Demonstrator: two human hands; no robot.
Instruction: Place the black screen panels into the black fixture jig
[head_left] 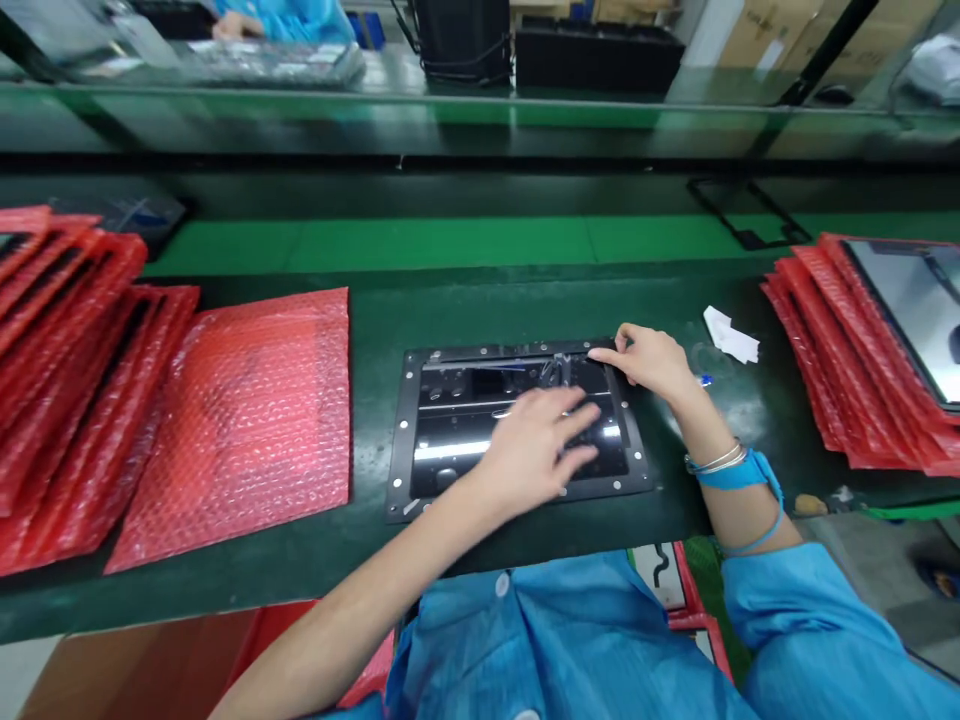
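Note:
A flat display panel (450,425) with a glossy black screen and a dark frame dotted with pale round spots lies in front of me on the green bench. My left hand (534,440) is over its middle, fingers spread and slightly blurred; whether it touches the glass I cannot tell. At the far right corner my right hand (649,360) grips the frame edge, thumb on the screen side and fingers curled. Reflections of the hands and bright streaks show on the screen. A blue wrist strap (739,472) and bangles circle my right wrist.
A red bubble-wrap bag (277,410) lies left of the panel, beside a tall stack of red bags (67,400). More red bags (840,360) with a screen panel (911,300) on top sit right. White paper scraps (731,335) lie nearby. Across the bench, a person's blue sleeve (307,20) shows.

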